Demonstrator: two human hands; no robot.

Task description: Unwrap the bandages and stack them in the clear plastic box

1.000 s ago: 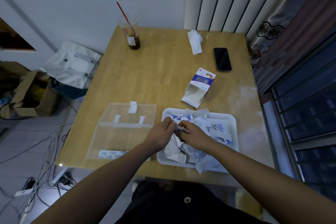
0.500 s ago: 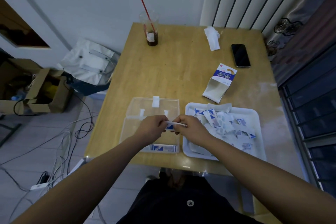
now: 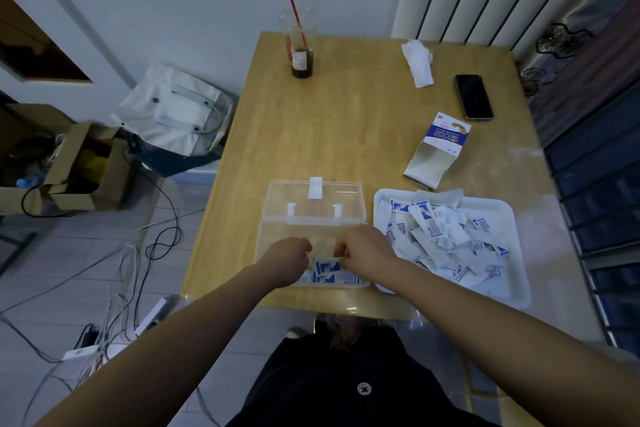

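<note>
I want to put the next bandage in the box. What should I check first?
1. Lid of the box open: ok, it lies flat behind.
2. Both hands above the box: ok, the left hand and the right hand are over its near end.
3. Next bandage out of its wrapper: cannot tell, the curled hands hide it.
4. Neat stack in the box: cannot tell, the hands cover part of it.
5. More left in the tray: ok, a pile lies there.
6. Drink cup out of the way: ok, at the far edge of the table.
</note>
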